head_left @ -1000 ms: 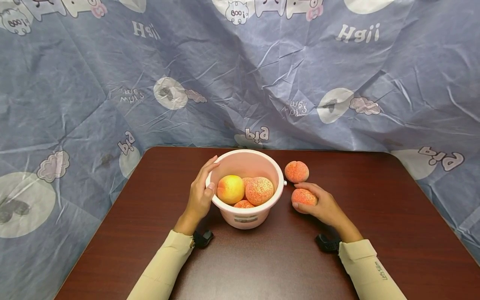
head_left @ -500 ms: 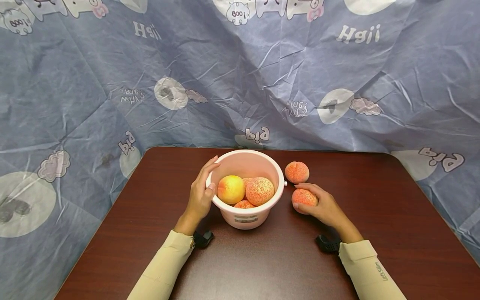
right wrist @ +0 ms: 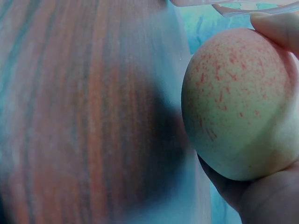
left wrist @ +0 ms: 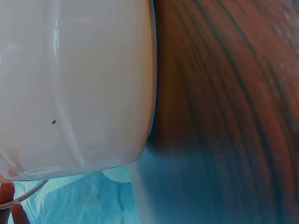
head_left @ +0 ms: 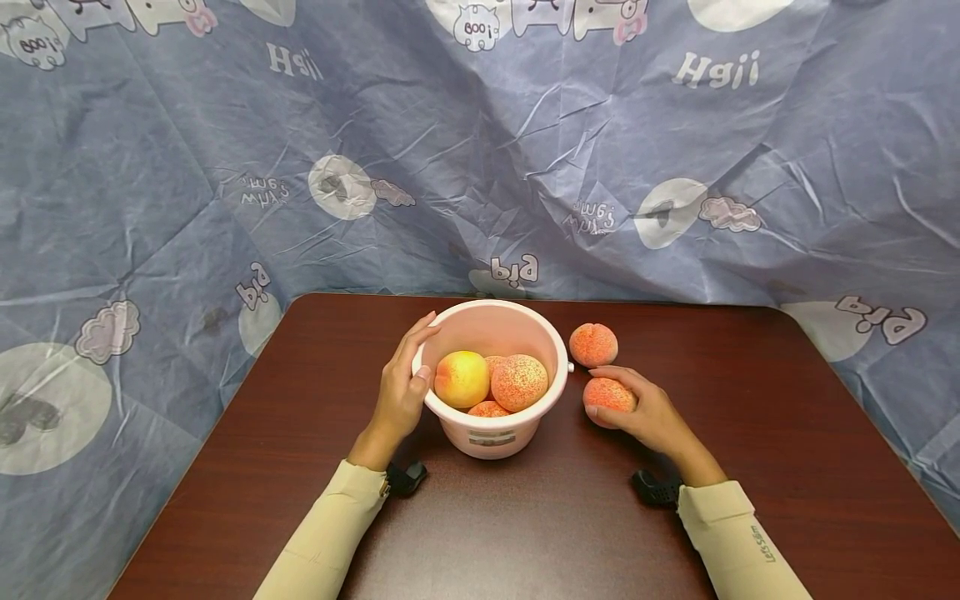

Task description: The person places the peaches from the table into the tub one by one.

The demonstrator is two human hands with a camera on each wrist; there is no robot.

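Dark wood-grain table (head_left: 570, 517) fills the near field on my feed, w/ a wrinkled blue cartoon-print sheet (head_left: 187, 167) hung behind it and draped off both sides. Nearest to me are two cream sleeves (head_left: 330, 533) coming in from the bottom edge, each w/ a black wrist strap (head_left: 406, 477). Left hand (head_left: 401, 387) lies flat against the left outer wall of the pink bucket (head_left: 495, 437), fingers straight and together, tips up by the rim, thumb on the wall; nothing pinched. Left wrist view is just the bucket's pale wall up close beside the table grain. Right hand (head_left: 647, 410) is curled round a peach (head_left: 608, 394) on the table, just right of the bucket; fingers wrap over the top, thumb underneath the near side. Right wrist view confirms it: the speckled peach sits in the palm w/ a fingertip (right wrist: 276, 27) over the top. Can't tell if the peach is lifted or resting on the wood. Inside the bucket: a yellow-orange peach (head_left: 461, 377) at left, a red-speckled one (head_left: 519, 382) at right, and bits of two more showing between and below them. Farther back, a second loose peach (head_left: 593, 344) sits on the table just beyond the held one, near the bucket's right rim, apart from the hand.
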